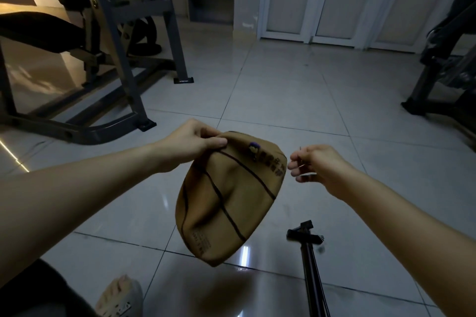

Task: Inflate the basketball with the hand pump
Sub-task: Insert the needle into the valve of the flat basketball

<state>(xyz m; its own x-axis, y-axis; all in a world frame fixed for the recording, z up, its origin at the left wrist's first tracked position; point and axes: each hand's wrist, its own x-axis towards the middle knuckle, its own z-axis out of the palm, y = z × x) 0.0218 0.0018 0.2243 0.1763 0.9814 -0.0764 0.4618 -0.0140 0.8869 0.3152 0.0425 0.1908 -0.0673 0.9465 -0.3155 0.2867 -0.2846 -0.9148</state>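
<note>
The left hand pinches the top edge of the limp basketball, dangling it above the floor; the right hand, just beside, pinches a thin needle. Best to find the valve, brace that patch, and enter straight

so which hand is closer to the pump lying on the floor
Right. The right hand, pinching a thin needle, hovers above the pump. The left hand is farther, holding the flat basketball by its top edge.
</note>
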